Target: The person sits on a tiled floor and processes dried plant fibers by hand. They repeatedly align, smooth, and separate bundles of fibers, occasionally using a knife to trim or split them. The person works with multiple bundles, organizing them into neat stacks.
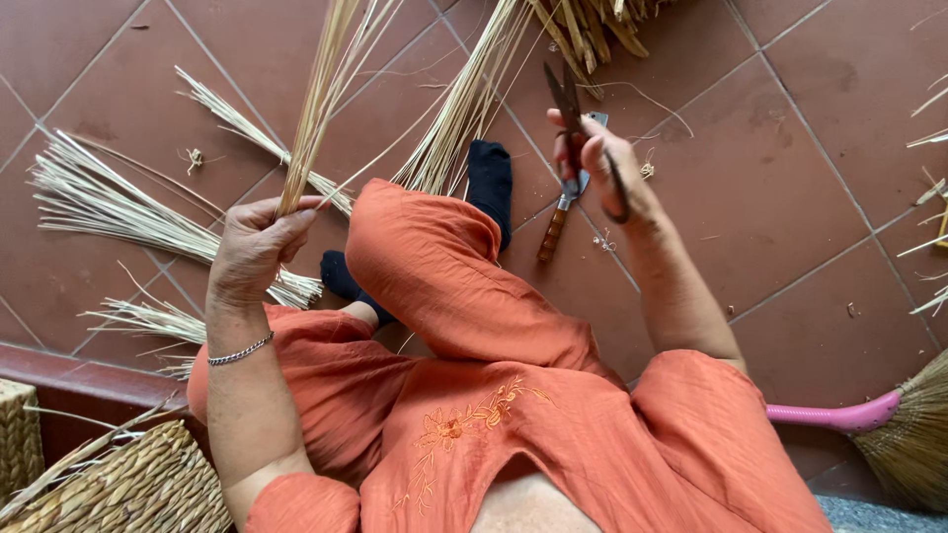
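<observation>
My left hand (259, 242) grips a thin bundle of pale dried straw (321, 94) that rises upward and out of the top of the view. Held up at the right, my right hand (604, 168) is closed around the handles of dark scissors (567, 99), blades pointing up and nearly shut. The scissors are apart from the straw. I sit on a red tiled floor (790, 197) in orange clothes (474, 395), with my knee raised and black socks (491, 183) on my feet.
A knife with a wooden handle (555, 225) lies on the tiles under my right hand. Loose straw bundles (109, 197) spread at the left and top. Woven baskets (118, 489) stand at lower left. A broom with a pink handle (849, 415) lies at lower right.
</observation>
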The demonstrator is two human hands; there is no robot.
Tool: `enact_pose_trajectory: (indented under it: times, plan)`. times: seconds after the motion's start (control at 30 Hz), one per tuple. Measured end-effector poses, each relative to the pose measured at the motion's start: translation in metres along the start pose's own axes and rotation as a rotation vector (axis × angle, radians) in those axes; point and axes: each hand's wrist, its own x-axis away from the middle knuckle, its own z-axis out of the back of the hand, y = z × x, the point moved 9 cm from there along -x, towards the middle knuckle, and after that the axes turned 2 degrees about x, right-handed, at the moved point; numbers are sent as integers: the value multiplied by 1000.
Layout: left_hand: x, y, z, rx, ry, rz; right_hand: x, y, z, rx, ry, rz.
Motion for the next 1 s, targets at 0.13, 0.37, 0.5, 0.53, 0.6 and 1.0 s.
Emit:
enact_pose_trajectory:
  times: [0.13, 0.37, 0.5, 0.53, 0.6, 1.0]
  plan:
    - [-2, 3, -4, 31, -26, -52, -7, 2, -23, -331, 164, -7]
    - [0, 1, -9, 17, -48, -24, -65, -15, -37, -594, 237, 139]
    - [2, 2, -10, 35, -50, -13, -79, -18, -38, -575, 276, 131]
    - [2, 3, -11, 41, -58, -15, -82, -20, -40, -581, 269, 142]
    - [2, 2, -11, 37, -41, -4, -84, -14, -41, -645, 309, 85]
    - [-18, -1, -36, 209, -47, -55, -84, 5, -152, -590, -29, -202]
